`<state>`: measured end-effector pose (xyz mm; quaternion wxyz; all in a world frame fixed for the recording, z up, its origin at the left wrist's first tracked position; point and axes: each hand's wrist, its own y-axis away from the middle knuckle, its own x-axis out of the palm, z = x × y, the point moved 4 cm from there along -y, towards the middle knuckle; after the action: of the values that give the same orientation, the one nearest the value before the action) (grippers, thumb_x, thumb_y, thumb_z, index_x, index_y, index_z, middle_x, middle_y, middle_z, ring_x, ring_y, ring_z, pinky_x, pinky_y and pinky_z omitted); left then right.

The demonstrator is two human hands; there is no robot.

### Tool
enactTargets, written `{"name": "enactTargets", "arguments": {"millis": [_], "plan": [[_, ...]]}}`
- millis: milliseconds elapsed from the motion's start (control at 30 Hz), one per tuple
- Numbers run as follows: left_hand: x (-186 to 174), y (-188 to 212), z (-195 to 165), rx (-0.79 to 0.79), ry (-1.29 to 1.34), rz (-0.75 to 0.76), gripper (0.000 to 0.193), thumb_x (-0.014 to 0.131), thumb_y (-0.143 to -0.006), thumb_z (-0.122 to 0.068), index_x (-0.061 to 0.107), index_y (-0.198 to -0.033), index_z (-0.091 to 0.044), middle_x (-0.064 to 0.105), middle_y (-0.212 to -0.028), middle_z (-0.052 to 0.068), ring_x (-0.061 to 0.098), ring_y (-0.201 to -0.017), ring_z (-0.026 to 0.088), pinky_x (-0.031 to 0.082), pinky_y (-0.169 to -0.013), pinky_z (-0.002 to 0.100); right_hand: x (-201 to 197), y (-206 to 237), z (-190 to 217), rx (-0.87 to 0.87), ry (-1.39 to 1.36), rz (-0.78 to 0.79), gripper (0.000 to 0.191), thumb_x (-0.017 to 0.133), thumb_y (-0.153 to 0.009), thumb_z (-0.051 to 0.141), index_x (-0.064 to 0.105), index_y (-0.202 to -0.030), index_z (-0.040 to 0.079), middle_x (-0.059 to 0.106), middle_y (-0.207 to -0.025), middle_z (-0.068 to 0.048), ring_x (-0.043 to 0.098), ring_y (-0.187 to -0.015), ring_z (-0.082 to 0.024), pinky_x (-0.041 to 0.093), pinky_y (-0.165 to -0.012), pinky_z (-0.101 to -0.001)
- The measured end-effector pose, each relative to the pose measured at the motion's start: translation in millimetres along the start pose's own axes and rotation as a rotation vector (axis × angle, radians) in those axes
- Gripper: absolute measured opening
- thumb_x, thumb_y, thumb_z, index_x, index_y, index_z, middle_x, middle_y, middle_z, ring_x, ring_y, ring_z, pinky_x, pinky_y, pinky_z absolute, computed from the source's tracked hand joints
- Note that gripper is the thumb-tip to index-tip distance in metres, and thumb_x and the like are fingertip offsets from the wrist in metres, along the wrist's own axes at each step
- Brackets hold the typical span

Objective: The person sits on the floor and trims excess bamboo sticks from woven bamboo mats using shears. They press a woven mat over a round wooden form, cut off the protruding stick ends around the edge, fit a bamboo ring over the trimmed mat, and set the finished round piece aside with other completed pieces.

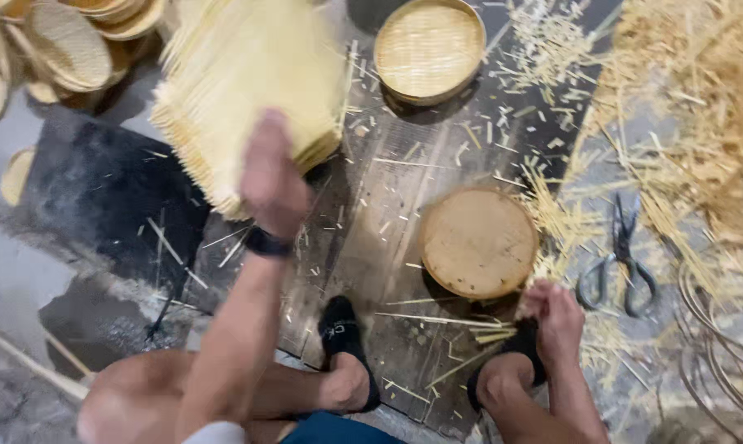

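Blurred pale woven bamboo mat stack (240, 90) raised, tilted, upper left; round woven tray (478, 242) upside-down on dark floor board.

Left hand (271, 177) on bamboo strips (244, 78), scissors (620, 255)

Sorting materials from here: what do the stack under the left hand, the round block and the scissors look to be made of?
The stack under the left hand: pale woven bamboo-like mats, matte, blurred. The round block near the right hand: seemingly raw wood, tan with a rough cut face. The scissors: dark metal, dull, handles included.
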<state>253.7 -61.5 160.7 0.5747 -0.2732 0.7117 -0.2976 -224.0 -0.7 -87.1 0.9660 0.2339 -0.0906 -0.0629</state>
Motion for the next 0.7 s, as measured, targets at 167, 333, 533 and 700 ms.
{"name": "enactTargets", "arguments": {"millis": [167, 333, 533, 700], "plan": [[40.1, 114.0, -187.7, 0.252, 0.639, 0.631, 0.047, 0.058, -0.102, -0.003, 0.052, -0.149, -0.003, 0.058, -0.148, 0.017, 0.054, -0.144, 0.028, 0.043, -0.128, 0.044, 15.1, -11.8, 46.1, 0.089, -0.424, 0.151, 0.028, 0.051, -0.103, 0.027, 0.062, -0.108, 0.001, 0.073, -0.108, -0.009, 0.072, -0.093, -0.017, 0.060, -0.082, -0.0308], [71.4, 172.7, -216.9, 0.236, 0.801, 0.963, 0.058, 0.075, -0.085, -0.023, 0.057, -0.135, 0.002, 0.060, -0.139, 0.023, 0.052, -0.135, 0.040, 0.038, -0.114, 0.050, 20.5, -24.0, 46.9, -0.059, 0.192, -0.017, 0.019, 0.072, -0.091, 0.003, 0.064, -0.108, 0.000, 0.071, -0.097, -0.004, 0.063, -0.082, -0.008, 0.052, -0.073, -0.0246], [167.8, 169.8, -95.0, -0.901, 0.552, 0.761, 0.071, 0.090, -0.072, -0.014, 0.054, -0.130, 0.007, 0.066, -0.119, 0.017, 0.067, -0.103, 0.023, 0.055, -0.090, 0.037, 15.9, -24.2, 29.4, -0.138, 0.112, -0.020, 0.022, 0.076, -0.089, 0.002, 0.065, -0.108, 0.001, 0.072, -0.099, -0.003, 0.065, -0.085, -0.007, 0.054, -0.077, -0.0229], [191.9, 207.5, -65.8, -1.215, 0.870, 1.052, 0.034, 0.081, -0.083, -0.012, 0.074, -0.113, 0.002, 0.076, -0.100, 0.008, 0.068, -0.084, 0.014, 0.055, -0.079, 0.031, 7.3, -21.8, 13.0, -0.115, 0.211, -0.157, 0.027, 0.083, -0.084, 0.008, 0.066, -0.104, 0.001, 0.074, -0.090, -0.004, 0.067, -0.077, -0.007, 0.056, -0.069, -0.0250]]}}
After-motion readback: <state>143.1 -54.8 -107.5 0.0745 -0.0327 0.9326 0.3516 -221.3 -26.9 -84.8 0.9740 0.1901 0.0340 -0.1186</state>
